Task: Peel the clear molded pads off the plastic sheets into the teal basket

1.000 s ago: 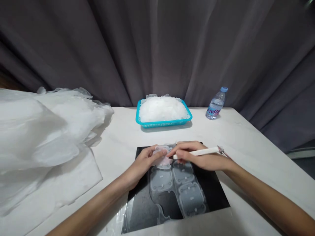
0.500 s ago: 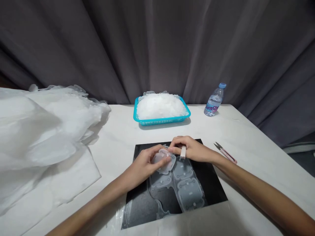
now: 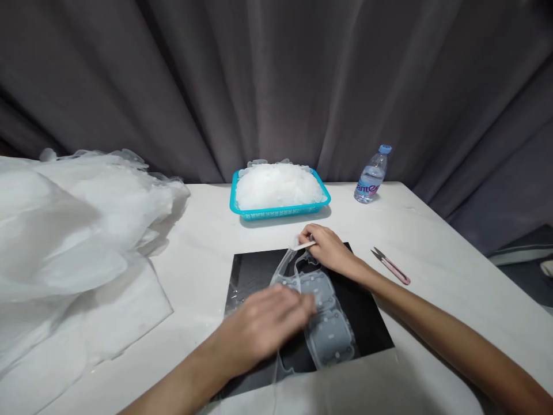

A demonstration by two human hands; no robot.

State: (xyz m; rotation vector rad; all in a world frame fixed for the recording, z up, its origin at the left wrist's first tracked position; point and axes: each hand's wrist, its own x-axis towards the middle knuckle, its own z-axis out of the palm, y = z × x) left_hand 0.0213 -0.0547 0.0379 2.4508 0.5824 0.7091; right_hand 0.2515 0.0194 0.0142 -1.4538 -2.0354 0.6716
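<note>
A person's right hand is pinching a thin white stick between thumb and fingers at the far edge of a black mat. The stick's tip is lying just beside the lifted far end of a clear sheet of moulded pieces, which is running down the middle of the mat. The left hand is hanging palm-down over the sheet's near left part; it is blurred, so its grip cannot be told. On the white table, pink snips are lying right of the mat. Beyond it, 1 teal basket is sitting heaped with white pieces, and 1 water bottle is standing to its right. White fabric is piling up at left.
</note>
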